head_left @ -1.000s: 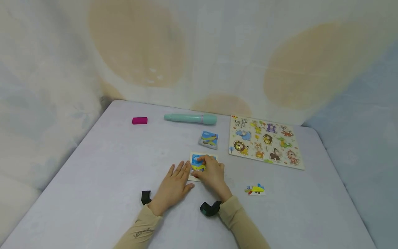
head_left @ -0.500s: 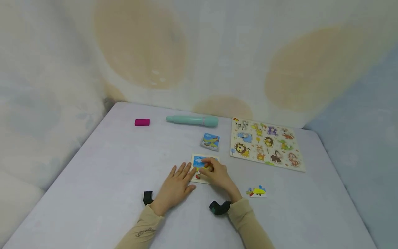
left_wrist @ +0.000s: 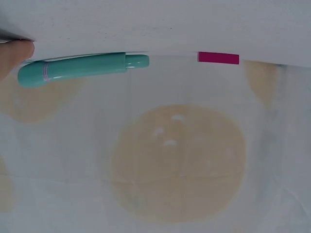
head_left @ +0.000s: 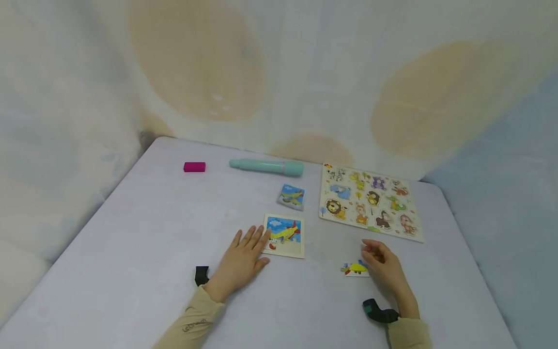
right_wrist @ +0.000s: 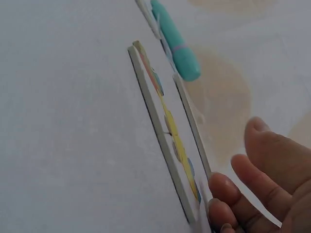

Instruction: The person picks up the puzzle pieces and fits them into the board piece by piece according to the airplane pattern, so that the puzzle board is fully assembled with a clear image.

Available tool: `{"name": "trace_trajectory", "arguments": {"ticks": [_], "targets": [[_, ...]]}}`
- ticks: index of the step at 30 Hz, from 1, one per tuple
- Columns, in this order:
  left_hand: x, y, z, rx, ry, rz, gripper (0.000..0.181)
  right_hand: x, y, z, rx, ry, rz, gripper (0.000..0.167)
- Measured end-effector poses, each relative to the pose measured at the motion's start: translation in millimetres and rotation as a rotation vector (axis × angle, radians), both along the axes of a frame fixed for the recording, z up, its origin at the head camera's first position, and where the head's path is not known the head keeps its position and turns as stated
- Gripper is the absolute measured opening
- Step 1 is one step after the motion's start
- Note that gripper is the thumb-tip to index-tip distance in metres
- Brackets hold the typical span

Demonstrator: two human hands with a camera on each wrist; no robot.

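My left hand lies flat with its fingers spread, the fingertips on the left edge of a small wooden puzzle board. That board carries an airplane picture; its lower part shows bare wood. To the right, my right hand hovers beside a small flat puzzle piece with a yellow shape on a white base. Its fingers are loosely bent, with nothing visible between them. The right wrist view shows the same piece edge-on, close to the fingertips; whether they touch it I cannot tell.
Behind the board lies a small airplane picture piece. A large animal puzzle board is at the back right. A mint-green tube and a magenta block lie along the back. Fabric walls surround the table.
My right hand has left the puzzle board and moved right to the loose piece. The airplane picture on the board is now uncovered. My left hand has stayed at the board's edge.
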State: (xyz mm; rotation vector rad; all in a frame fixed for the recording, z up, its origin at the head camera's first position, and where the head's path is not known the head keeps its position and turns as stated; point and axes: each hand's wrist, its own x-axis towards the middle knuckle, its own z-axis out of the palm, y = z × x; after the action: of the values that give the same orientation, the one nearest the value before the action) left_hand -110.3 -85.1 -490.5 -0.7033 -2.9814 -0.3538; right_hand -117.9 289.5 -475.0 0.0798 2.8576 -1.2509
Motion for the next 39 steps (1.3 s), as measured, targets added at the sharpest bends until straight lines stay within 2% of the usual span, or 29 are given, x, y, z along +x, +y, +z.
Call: {"name": "trace_trajectory", "arguments": {"ticks": [5, 7, 14, 20, 24, 27, 32, 35, 39], "targets": [[-0.2, -3.3, 2.7, 0.008, 0.005, -0.007, 0.055, 10.0, 1, -8.9, 0.086, 0.042, 0.16, 0.044], [0.1, -2.8, 3.8, 0.011, -0.007, -0.009, 0.053, 10.2, -1, -8.7, 0.109, 0.056, 0.187, 0.044], [1.8, 0.4, 4.2, 0.017, 0.0, 0.014, 0.064, 10.8, -1, -6.6, 0.124, 0.107, 0.219, 0.042], [0.6, 1.1, 0.9, 0.008, 0.004, 0.016, 0.066, 12.1, -8, 1.0, 0.144, 0.019, 0.18, 0.031], [0.4, 1.2, -0.9, 0.016, 0.014, 0.014, 0.066, 6.1, -18, 5.8, 0.172, -0.02, 0.153, 0.031], [-1.4, 0.2, -0.6, 0.021, 0.025, 0.016, 0.066, -9.2, -33, 5.7, 0.117, -0.028, 0.134, 0.03], [-1.6, 0.0, -1.9, 0.001, 0.002, 0.017, 0.066, -34.4, -70, -2.6, -0.085, 0.003, 0.091, 0.022], [-1.2, 0.0, -1.4, 0.001, -0.004, 0.011, 0.067, -39.4, -97, -6.7, -0.215, 0.001, 0.077, 0.016], [-1.5, -0.3, -0.6, -0.002, 0.005, 0.015, 0.067, -37.5, -129, -8.7, -0.356, -0.022, 0.098, 0.014]]}}
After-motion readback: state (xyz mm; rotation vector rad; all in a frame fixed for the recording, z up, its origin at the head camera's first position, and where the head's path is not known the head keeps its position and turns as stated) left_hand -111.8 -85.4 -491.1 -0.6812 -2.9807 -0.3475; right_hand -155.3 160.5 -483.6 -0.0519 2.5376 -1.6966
